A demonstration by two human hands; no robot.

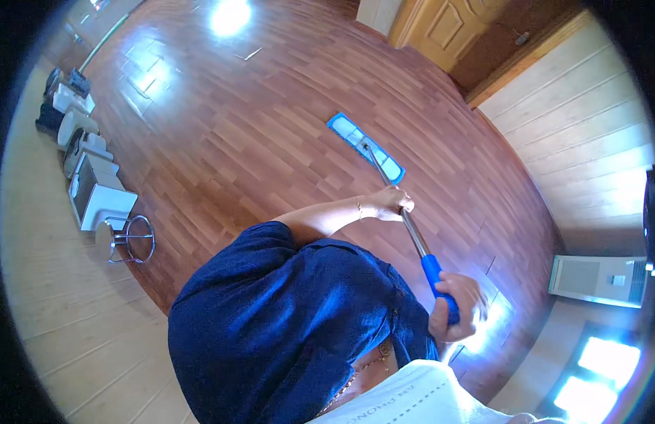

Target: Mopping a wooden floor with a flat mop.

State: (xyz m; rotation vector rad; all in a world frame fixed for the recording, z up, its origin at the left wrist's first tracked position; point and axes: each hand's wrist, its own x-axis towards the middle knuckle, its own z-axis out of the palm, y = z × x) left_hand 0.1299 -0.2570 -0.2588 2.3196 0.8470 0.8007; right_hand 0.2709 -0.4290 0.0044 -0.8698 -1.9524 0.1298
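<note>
A flat mop (350,133) with a blue-edged, pale rectangular head lies against the wood-patterned floor (264,134) ahead of me. Its metal pole slants back toward my body and ends in a blue grip (432,271). My left hand (389,203) is wrapped round the bare metal part of the pole, with the arm reaching across my front. Lower down, at the pole's near end, my right hand (460,307) closes round the blue grip. Both sets of fingers are curled on the pole.
Several boxy white and dark items (94,177) line the left wall, with a chrome ring-shaped frame (133,239) at their near end. A wooden door (454,28) stands at the far right. Beside the right wall is a white unit with a grille (588,277), near a bright window (597,378).
</note>
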